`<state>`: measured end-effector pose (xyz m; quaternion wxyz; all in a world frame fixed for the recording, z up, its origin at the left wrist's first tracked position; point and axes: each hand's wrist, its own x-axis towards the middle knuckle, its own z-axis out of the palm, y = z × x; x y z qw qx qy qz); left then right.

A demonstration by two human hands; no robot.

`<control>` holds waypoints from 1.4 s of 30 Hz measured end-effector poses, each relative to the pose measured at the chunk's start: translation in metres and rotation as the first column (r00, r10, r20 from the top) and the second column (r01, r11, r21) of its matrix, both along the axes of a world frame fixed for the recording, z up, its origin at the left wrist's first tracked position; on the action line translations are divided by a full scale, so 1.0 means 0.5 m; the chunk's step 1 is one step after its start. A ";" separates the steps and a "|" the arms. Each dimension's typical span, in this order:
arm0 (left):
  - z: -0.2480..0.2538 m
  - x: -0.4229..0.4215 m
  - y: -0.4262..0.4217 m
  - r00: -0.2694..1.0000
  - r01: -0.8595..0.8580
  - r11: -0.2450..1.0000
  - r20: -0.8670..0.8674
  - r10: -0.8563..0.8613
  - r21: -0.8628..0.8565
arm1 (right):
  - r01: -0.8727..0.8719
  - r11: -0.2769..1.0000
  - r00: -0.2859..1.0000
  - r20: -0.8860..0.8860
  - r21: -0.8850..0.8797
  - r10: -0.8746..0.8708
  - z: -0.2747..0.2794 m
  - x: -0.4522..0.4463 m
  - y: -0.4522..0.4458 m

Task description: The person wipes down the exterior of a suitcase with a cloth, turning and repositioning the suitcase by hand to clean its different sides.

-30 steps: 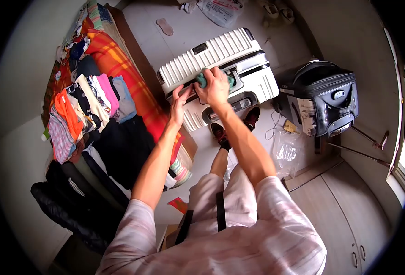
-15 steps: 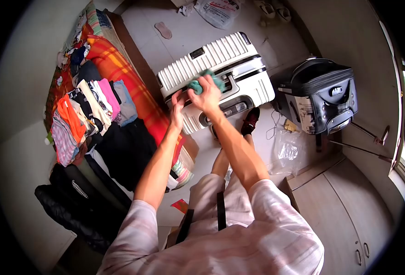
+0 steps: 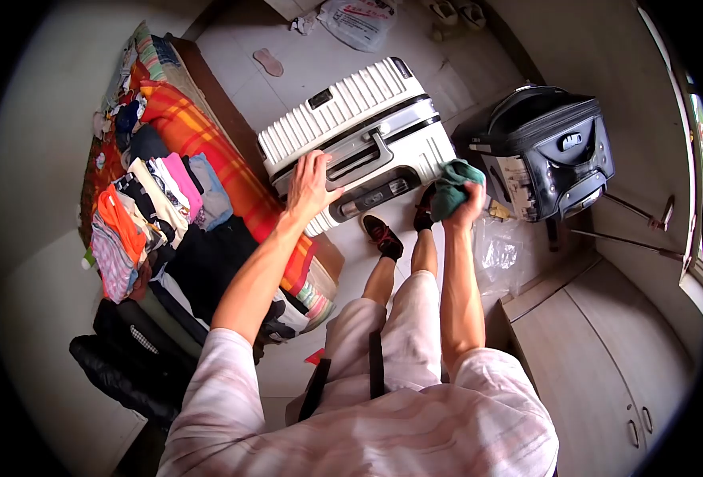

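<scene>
A ribbed white suitcase point(image 3: 343, 103) stands on the tiled floor in front of me, its carry handle point(image 3: 382, 149) and dark-edged frame facing me. My left hand point(image 3: 310, 189) rests on its left end with the fingers spread. In my right hand point(image 3: 469, 205) is a bunched green cloth point(image 3: 452, 188), held beside the suitcase's right end. Whether the cloth touches the shell I cannot tell.
A black wheeled bag point(image 3: 554, 155) stands to the right, its pull rods point(image 3: 634, 238) extended toward the wall. Piled clothes point(image 3: 161, 199) cover the bed at left. Clear plastic point(image 3: 499, 258) lies by my feet; a cabinet point(image 3: 598, 350) is at lower right.
My right hand has moved right with the green cloth, from the suitcase's middle to its right end. My left hand stays at the left end, its fingers now more spread.
</scene>
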<state>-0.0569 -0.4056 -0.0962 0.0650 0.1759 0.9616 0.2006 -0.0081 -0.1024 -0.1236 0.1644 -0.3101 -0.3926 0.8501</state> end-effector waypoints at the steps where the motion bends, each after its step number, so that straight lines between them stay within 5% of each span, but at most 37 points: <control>1: 0.009 -0.009 0.000 1.000 0.006 1.000 -0.001 -0.006 -0.007 | 0.009 0.999 1.000 0.029 0.033 -0.010 -0.041 -0.010 -0.005; 5: 0.025 -0.036 -0.029 0.993 0.117 0.987 -0.025 -0.115 0.111 | 0.063 0.953 0.996 0.043 0.296 -0.079 -0.073 -0.063 -0.040; 8: 0.015 -0.072 -0.060 0.942 -0.212 0.946 0.309 0.132 0.243 | 0.085 0.922 0.995 0.015 0.377 -0.098 -0.077 -0.125 -0.045; 10: -0.001 -0.096 -0.065 0.889 -0.313 0.887 0.434 0.147 0.340 | -0.011 0.862 0.997 0.075 0.506 -0.032 -0.065 -0.184 -0.036; 15: -0.002 -0.122 -0.052 0.667 -0.659 0.615 0.714 0.211 0.434 | 0.202 0.931 0.977 -0.002 0.305 -0.212 0.037 -0.349 -0.077; 17: 0.006 -0.124 -0.045 0.646 -0.678 0.601 0.732 0.215 0.422 | 0.051 0.927 0.985 0.134 0.372 -0.108 0.049 -0.393 -0.152; 18: 0.004 -0.125 -0.046 0.635 -0.690 0.589 0.743 0.214 0.420 | 0.027 0.813 0.973 0.172 0.581 -0.155 0.046 -0.411 -0.208; 20: 0.005 -0.120 -0.043 0.612 -0.723 0.544 0.759 0.220 0.425 | -0.190 0.651 0.980 0.182 0.735 0.081 0.016 -0.404 -0.304; 23: -0.031 -0.125 -0.073 0.504 -0.825 0.437 0.816 0.284 0.358 | -0.096 0.684 0.995 0.094 0.724 0.041 0.027 -0.350 -0.384; 26: -0.040 -0.118 -0.075 0.454 -0.874 0.304 0.862 0.227 0.380 | -0.159 0.685 0.978 0.020 0.711 0.206 0.002 -0.254 -0.419; 29: -0.057 -0.135 -0.099 0.398 -0.907 0.177 0.916 0.056 0.383 | -0.397 0.593 0.899 0.166 0.701 0.405 0.010 -0.162 -0.440; 30: -0.028 -0.142 -0.087 0.477 -0.846 0.267 0.879 -0.012 0.463 | -0.485 0.531 0.850 0.233 0.694 0.473 0.019 -0.143 -0.443; 32: 0.013 -0.155 -0.082 0.415 -0.844 0.355 0.909 -0.044 0.403 | -0.695 0.259 0.650 0.432 0.671 0.625 0.033 -0.109 -0.426; 33: 0.033 -0.154 -0.064 0.386 -0.852 0.421 0.917 0.103 0.311 | -0.722 0.140 0.573 0.473 0.677 0.669 0.010 -0.086 -0.420; 36: 0.001 -0.147 -0.050 0.718 -0.476 0.797 0.688 0.108 0.372 | -0.783 0.255 0.581 0.523 0.567 0.624 0.012 -0.059 -0.397; 38: -0.013 -0.139 -0.038 0.728 -0.521 0.734 0.676 0.116 0.435 | -0.757 0.285 0.626 0.529 0.587 0.573 0.011 -0.062 -0.412; 40: 0.030 -0.154 -0.008 0.718 -0.534 0.803 0.644 0.265 0.265 | -0.683 0.313 0.687 0.435 0.660 0.582 0.028 -0.081 -0.418; 41: 0.044 -0.156 0.014 0.774 -0.426 0.891 0.573 0.269 0.156 | -0.727 0.225 0.611 0.463 0.648 0.643 0.023 -0.092 -0.411; 42: 0.076 -0.164 0.046 0.848 -0.263 0.965 0.473 0.238 -0.013 | -0.651 0.307 0.667 0.331 0.694 0.667 -0.012 -0.088 -0.419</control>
